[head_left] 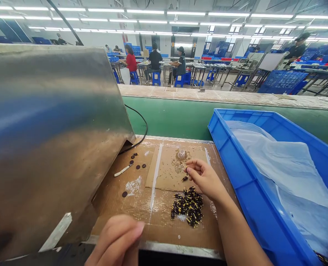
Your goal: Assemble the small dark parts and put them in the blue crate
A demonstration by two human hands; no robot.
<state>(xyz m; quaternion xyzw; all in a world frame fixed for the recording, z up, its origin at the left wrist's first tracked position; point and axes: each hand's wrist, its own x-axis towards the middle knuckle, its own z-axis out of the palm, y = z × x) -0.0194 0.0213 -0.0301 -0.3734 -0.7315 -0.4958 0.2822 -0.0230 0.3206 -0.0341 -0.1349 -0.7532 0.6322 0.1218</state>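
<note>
My right hand (201, 175) is above the cardboard sheet (164, 173), its thumb and index finger pinched on a small dark part with a yellow tip, mostly hidden by the fingers. One loose dark part (185, 178) lies just below those fingertips. Nearer to me sits a pile of small black-and-yellow parts (187, 206). A clear, wet-looking lump (181, 153) rests at the back of the sheet. My left hand (119, 240) hovers at the table's front edge with its fingers curled together; whatever they hold, if anything, is hidden.
A large metal housing (47, 140) fills the left. Dark discs (124, 194) and a white stick (123, 170) lie beside it, near a black cable (146, 125). A blue crate (235, 162) with translucent sheets (285, 155) stands right. People sit at tables far behind.
</note>
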